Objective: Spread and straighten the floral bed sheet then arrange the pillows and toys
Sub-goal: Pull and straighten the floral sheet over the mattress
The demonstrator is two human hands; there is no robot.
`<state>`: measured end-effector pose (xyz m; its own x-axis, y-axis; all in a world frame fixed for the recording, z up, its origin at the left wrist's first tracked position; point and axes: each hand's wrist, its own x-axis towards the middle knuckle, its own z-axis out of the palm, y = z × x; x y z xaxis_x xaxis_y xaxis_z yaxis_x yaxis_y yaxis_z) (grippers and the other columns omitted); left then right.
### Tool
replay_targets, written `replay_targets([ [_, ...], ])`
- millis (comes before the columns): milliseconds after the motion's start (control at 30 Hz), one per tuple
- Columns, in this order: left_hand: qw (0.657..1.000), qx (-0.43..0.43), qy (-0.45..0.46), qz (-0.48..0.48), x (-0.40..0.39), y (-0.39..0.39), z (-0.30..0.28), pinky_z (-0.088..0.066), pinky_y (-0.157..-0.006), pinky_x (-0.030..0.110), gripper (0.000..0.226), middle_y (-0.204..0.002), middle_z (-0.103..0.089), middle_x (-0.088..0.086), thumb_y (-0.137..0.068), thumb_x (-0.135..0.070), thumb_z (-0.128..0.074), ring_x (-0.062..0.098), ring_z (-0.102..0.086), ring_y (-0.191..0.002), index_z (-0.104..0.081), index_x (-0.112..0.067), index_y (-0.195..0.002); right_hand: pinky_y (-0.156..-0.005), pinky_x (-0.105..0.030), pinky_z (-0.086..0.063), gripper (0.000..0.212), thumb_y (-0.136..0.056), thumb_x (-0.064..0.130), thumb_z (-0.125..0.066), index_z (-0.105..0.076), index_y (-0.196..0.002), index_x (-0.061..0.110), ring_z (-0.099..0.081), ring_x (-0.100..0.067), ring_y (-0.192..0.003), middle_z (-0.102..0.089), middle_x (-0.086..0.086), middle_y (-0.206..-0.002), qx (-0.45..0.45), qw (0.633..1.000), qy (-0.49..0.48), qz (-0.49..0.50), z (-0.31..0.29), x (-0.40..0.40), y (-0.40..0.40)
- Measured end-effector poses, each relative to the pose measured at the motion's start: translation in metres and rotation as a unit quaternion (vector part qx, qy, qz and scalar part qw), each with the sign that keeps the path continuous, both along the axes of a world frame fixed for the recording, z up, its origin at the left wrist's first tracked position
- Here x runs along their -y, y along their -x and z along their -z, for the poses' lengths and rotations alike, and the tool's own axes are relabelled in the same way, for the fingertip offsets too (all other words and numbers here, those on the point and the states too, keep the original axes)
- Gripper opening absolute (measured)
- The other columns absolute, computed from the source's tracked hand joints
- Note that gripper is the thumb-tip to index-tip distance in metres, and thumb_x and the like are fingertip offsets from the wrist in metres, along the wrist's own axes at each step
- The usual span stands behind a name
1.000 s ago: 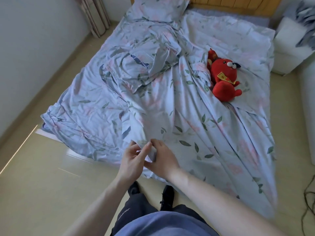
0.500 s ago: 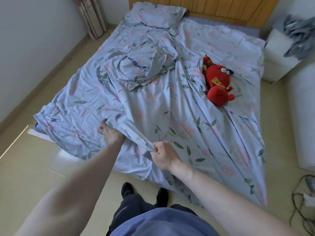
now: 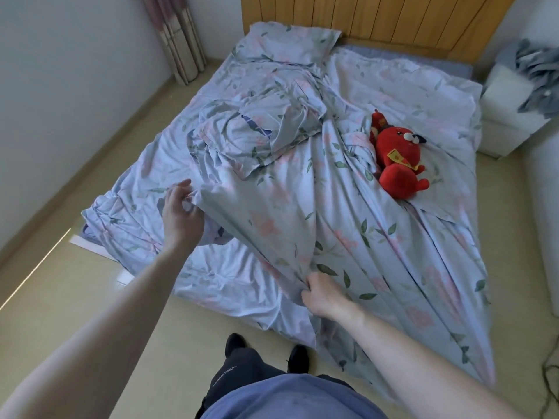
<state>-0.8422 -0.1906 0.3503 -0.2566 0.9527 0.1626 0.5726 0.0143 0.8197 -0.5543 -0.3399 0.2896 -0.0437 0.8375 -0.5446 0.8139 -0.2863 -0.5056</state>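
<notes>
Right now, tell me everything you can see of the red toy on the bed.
The red toy is a soft plush, bright red, with a white eye, a dark patch beside it and a yellow tag across its body. A rounded limb sticks out toward the bed's right edge. It lies on its side on the floral sheet, on the right half of the bed, with a ridge of bunched sheet against its left side. Neither hand touches it.

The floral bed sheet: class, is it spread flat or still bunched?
Still bunched. The floral bed sheet lies in ridges and a heap mid-bed; left hand and right hand grip its folds.
</notes>
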Motion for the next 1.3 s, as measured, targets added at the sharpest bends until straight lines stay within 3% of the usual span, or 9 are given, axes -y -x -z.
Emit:
replay_targets([
  [133, 0.985, -0.118, -0.103, 0.066, 0.02, 0.034, -0.017, -0.041, -0.109, 0.035, 0.02, -0.13, -0.066, -0.002, -0.078, 0.004, -0.066, 0.016, -0.051, -0.131, -0.054, -0.012, -0.078, -0.059, -0.026, -0.044, 0.01, -0.082, 0.021, -0.053, -0.054, -0.089, 0.029, -0.061, -0.018, -0.079, -0.059, 0.005, -0.086, -0.029, 0.997, 0.068, -0.039, 0.0, -0.005, 0.022],
  [300, 0.985, -0.112, -0.093, 0.089, 0.035, 0.036, -0.019, -0.048, -0.101, 0.04, 0.031, -0.122, -0.071, -0.005, -0.074, 0.005, -0.071, 0.01, -0.056, -0.121, -0.049, -0.015, -0.068, -0.092, -0.03, -0.048, 0.096, -0.07, 0.045, -0.08, -0.03, -0.151, 0.035, -0.053, -0.01, -0.116, -0.049, 0.014, -0.135, -0.148, 0.987, -0.048, -0.03, -0.037, -0.049, 0.092],
  [400, 0.979, -0.126, -0.102, 0.123, 0.039, 0.042, -0.017, -0.046, -0.096, 0.03, 0.036, -0.122, -0.068, -0.014, -0.072, 0.0, -0.076, 0.007, -0.056, -0.118, -0.047, -0.021, -0.068, -0.091, -0.037, -0.054, 0.077, -0.078, 0.039, -0.076, -0.039, -0.145, 0.031, -0.062, -0.015, -0.109, -0.061, 0.008, -0.128, -0.151, 0.981, -0.106, -0.057, -0.057, -0.077, 0.145],
  [500, 0.978, -0.12, -0.094, 0.143, 0.036, 0.059, -0.012, -0.048, -0.098, 0.03, 0.034, -0.123, -0.069, -0.01, -0.072, -0.006, -0.082, 0.007, -0.057, -0.123, -0.052, -0.02, -0.07, -0.068, -0.034, -0.05, 0.012, -0.089, 0.025, -0.058, -0.064, -0.099, 0.028, -0.064, -0.023, -0.082, -0.069, 0.001, -0.09, -0.129, 0.978, -0.155, -0.058, -0.061, -0.09, 0.167],
  [567, 0.983, -0.094, -0.065, 0.143, 0.031, 0.088, -0.002, -0.051, -0.097, 0.037, 0.031, -0.127, -0.066, -0.009, -0.071, -0.013, -0.085, 0.011, -0.059, -0.121, -0.055, -0.019, -0.073, -0.057, -0.033, -0.037, 0.021, -0.089, 0.023, -0.053, -0.052, -0.068, 0.021, -0.056, -0.024, -0.066, -0.056, 0.004, -0.063, -0.122, 0.976, -0.174, -0.047, -0.059, -0.093, 0.181],
  [767, 0.955, -0.176, 0.195, 0.135, 0.036, 0.176, 0.068, -0.031, -0.118, 0.045, 0.084, -0.161, -0.022, 0.005, -0.069, -0.05, -0.09, 0.025, -0.025, -0.148, -0.048, -0.026, -0.137, -0.057, -0.035, -0.029, 0.022, -0.085, 0.01, -0.043, -0.041, -0.065, 0.003, -0.033, -0.015, -0.057, -0.039, -0.003, -0.058, -0.18, 0.972, -0.146, 0.038, -0.045, -0.092, 0.217],
  [967, 0.868, 0.193, 0.457, -0.017, 0.014, 0.22, 0.104, -0.054, -0.101, 0.048, 0.089, -0.148, -0.045, 0.009, -0.089, -0.063, -0.064, 0.035, -0.065, -0.118, -0.026, -0.022, -0.158, -0.058, -0.035, -0.019, 0.018, -0.074, 0.022, -0.039, -0.03, -0.062, 0.011, -0.027, -0.012, -0.06, -0.03, 0.002, -0.06, -0.2, 0.963, -0.136, 0.12, -0.053, -0.09, 0.27],
  [1067, 0.792, 0.397, 0.46, -0.063, -0.009, 0.217, 0.099, -0.06, -0.085, 0.04, 0.081, -0.152, -0.04, 0.003, -0.092, -0.073, -0.048, 0.031, -0.075, -0.097, -0.03, -0.025, -0.155, -0.058, -0.035, -0.017, 0.02, -0.075, 0.023, -0.039, -0.027, -0.064, 0.012, -0.024, -0.012, -0.059, -0.026, 0.002, -0.06, -0.175, 0.963, -0.142, 0.145, -0.058, -0.085, 0.282],
  [1300, 0.583, 0.667, 0.393, -0.247, -0.05, 0.235, 0.091, -0.059, -0.095, 0.044, 0.093, -0.144, -0.041, 0.017, -0.079, -0.08, -0.06, 0.04, -0.055, -0.125, -0.041, -0.02, -0.146, -0.055, -0.033, -0.017, 0.022, -0.076, 0.023, -0.039, -0.025, -0.061, 0.016, -0.024, -0.012, -0.055, -0.025, 0.007, -0.056, -0.154, 0.961, -0.142, 0.178, -0.071, -0.074, 0.294],
])
